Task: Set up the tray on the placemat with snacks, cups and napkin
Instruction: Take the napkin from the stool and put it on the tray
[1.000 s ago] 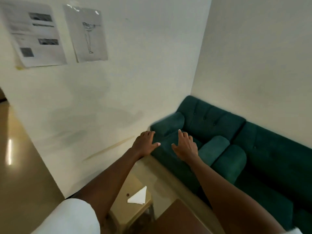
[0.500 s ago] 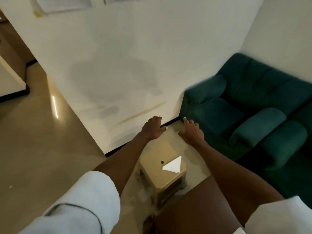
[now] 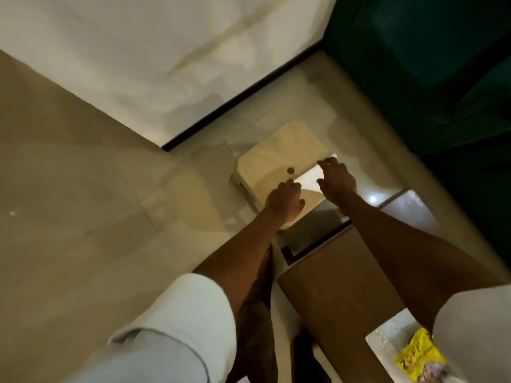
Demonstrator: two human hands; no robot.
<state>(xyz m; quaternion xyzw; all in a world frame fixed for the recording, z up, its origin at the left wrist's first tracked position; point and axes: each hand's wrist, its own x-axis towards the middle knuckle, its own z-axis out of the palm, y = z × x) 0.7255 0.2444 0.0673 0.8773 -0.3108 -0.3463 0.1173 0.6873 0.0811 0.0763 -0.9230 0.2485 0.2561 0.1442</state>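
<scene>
Motion blur is softening everything and the right hand point(image 3: 336, 179) is covering most of the white napkin point(image 3: 307, 178) lying on the pale stool point(image 3: 272, 158) between the tiled floor point(image 3: 83, 217), green sofa point(image 3: 442, 64) and brown table point(image 3: 340, 286), fingers spread and gripping nothing, while the left hand point(image 3: 284, 201) is hovering loosely curled and empty beside it and a yellow snack packet point(image 3: 420, 357) is sitting cut off at the frame's corner.
</scene>
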